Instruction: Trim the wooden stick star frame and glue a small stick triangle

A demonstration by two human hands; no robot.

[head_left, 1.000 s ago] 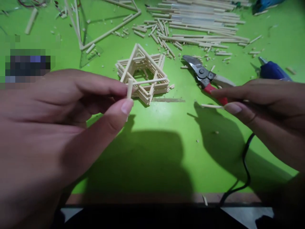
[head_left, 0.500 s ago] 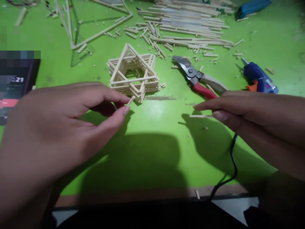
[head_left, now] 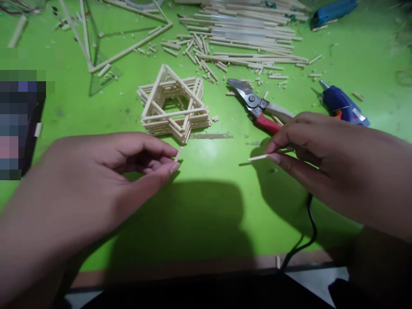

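Between thumb and forefinger, my left hand (head_left: 128,171) pinches a short wooden stick (head_left: 179,154), its end pointing up. My right hand (head_left: 315,154) grips a thin wooden stick (head_left: 257,158) that points left, held just over the table. Beyond my left fingertips stands a star-shaped frame (head_left: 174,113) made of stacked wooden sticks. Red-and-grey pruning shears (head_left: 257,103) lie with blades half apart behind my right hand, which hides part of their handles. A blue glue gun (head_left: 343,103) rests past my right hand, its lower part hidden.
Piles of long sticks (head_left: 251,38) and short cut pieces (head_left: 199,51) lie at the back. A stick triangle (head_left: 131,46) and a clear set square (head_left: 103,77) are at back left. A black cable (head_left: 312,219) crosses the table's front edge at right.
My right thumb and forefinger have closed around the stick, which sits slightly further left. My left hand has come slightly nearer with its stick. The whole view has shifted a little.
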